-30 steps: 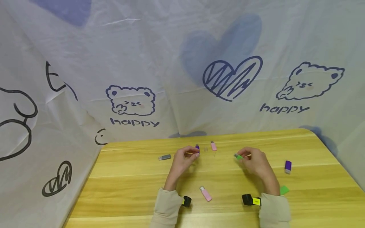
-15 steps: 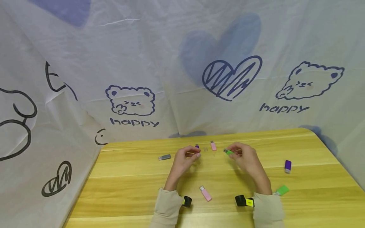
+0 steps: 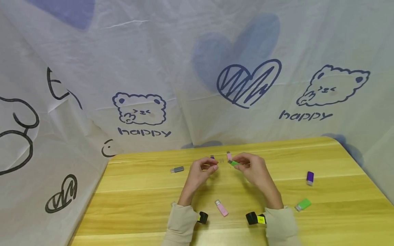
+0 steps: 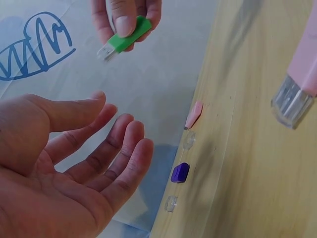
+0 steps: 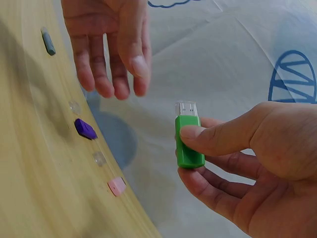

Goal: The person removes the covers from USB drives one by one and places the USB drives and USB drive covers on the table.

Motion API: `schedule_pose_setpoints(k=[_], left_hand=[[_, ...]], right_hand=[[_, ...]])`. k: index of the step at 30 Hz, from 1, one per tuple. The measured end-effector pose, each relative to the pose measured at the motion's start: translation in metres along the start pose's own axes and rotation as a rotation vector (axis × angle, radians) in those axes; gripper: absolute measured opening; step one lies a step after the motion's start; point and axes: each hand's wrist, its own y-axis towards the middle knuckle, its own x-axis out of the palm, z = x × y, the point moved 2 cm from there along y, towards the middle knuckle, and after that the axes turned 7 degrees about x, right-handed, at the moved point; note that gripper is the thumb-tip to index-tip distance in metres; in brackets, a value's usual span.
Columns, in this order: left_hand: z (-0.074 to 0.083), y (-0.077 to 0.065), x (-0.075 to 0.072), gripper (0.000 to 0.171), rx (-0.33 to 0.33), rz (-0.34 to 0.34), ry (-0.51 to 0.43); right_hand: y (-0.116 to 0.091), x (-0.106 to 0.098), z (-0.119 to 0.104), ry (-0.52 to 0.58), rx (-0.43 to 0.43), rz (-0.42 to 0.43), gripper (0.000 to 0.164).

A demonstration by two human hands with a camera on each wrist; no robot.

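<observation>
My right hand (image 3: 253, 171) pinches a green USB flash drive (image 5: 189, 144) between thumb and fingers, above the table. A clear cap (image 5: 186, 108) covers the drive's metal plug, which points toward my left hand. Holding nothing, my left hand (image 4: 84, 163) hovers with its fingers loosely bent and thumb apart from them. Behind the hands, a purple flash drive (image 4: 180, 172) and a pink flash drive (image 4: 194, 115) lie near the table's back edge. Two loose clear caps, one (image 4: 189, 140) between those drives and another (image 4: 171, 203) beside the purple one, rest there too.
On the wooden table (image 3: 132, 205), a grey flash drive (image 3: 177, 169) lies left of my left hand. Another pink drive (image 3: 221, 208) sits between my forearms. A second purple drive (image 3: 310, 178) and second green drive (image 3: 303, 204) lie at right. A printed cloth (image 3: 191, 68) hangs behind.
My right hand has moved left with the green flash drive, toward my left hand. The green drive on the table at right has come out from behind the right forearm. The left hand barely moved.
</observation>
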Motion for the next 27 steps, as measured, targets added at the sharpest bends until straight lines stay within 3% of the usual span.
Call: schedule_pose_setpoints(k=[11, 27], left_hand=[[0.009, -0.001, 0.002, 0.018, -0.020, -0.023, -0.065], [0.005, 0.000, 0.005, 0.015, -0.040, -0.013, -0.140]], right_hand=[[0.001, 0.018, -0.010, 0.021, -0.036, -0.054, 0.017], [0.000, 0.027, -0.010, -0.001, -0.019, -0.066, 0.016]])
